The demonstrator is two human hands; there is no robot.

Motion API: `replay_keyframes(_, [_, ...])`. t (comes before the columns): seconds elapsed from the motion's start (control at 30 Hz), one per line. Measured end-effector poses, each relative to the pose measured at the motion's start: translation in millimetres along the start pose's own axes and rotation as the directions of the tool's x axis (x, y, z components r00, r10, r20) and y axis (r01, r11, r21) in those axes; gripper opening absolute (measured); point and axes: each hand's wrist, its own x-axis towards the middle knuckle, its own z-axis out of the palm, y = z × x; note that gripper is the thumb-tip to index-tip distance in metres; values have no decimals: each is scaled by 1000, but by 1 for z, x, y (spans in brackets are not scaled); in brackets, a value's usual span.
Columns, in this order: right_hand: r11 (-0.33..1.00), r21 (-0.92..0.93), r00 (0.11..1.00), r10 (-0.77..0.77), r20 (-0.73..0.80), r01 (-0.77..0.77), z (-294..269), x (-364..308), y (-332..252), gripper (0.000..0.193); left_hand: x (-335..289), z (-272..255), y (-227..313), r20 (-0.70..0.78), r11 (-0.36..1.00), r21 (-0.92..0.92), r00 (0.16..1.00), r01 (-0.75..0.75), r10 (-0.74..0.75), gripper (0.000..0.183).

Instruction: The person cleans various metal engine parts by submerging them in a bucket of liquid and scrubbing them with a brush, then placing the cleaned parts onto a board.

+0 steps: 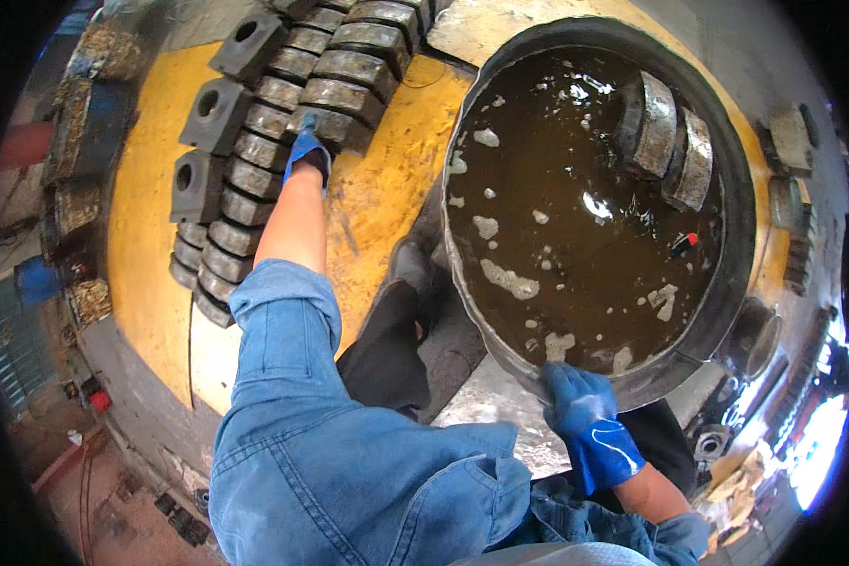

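My left hand (308, 151), in a blue glove, is stretched out to a row of thick curved metal blocks (354, 71). Its fingers are closed against the end of the nearest block (341, 132) in that row; part of the grip is hidden. My right hand (580, 401), also gloved in blue, is closed over the near rim of a large round dark tub (486, 330). Murky brown liquid (575, 255) with patches of foam fills the tub. Two curved metal blocks (656, 124) stand partly out of the liquid at its right side.
More curved blocks (253, 179) line up at the left on a yellow surface (151, 264). Grey blocks with round holes (212, 115) sit beside them. A small red-and-black object (686, 242) shows in the liquid. Metal parts (790, 140) lie beyond the tub at right.
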Motion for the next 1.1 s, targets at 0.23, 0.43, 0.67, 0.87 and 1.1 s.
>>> replay_keyframes(0.23, [997, 36, 997, -63, -49, 65, -6, 8, 4, 43, 34, -88, -10, 251, 986, 148, 967, -79, 40, 113])
replay_keyframes(0.43, [997, 49, 994, -49, -98, 54, -3, -2, 5, 41, 34, -110, -56, 414, 999, -5, 910, -33, 32, 78])
replay_keyframes(0.67, [1000, -5, 999, 30, 36, -30, 0, -9, 3, 30, 12, -159, -78, 561, 981, -30, 816, 190, -141, 71])
replay_keyframes(0.87, [998, 25, 993, 47, 111, -50, 5, -6, 8, 31, -106, -182, -67, 206, 924, 366, 978, -113, 38, 60])
replay_keyframes(1.1, [999, 4, 992, -52, -116, 53, 16, -12, 17, 20, -358, -70, -20, 329, 691, 494, 849, -528, 414, 69])
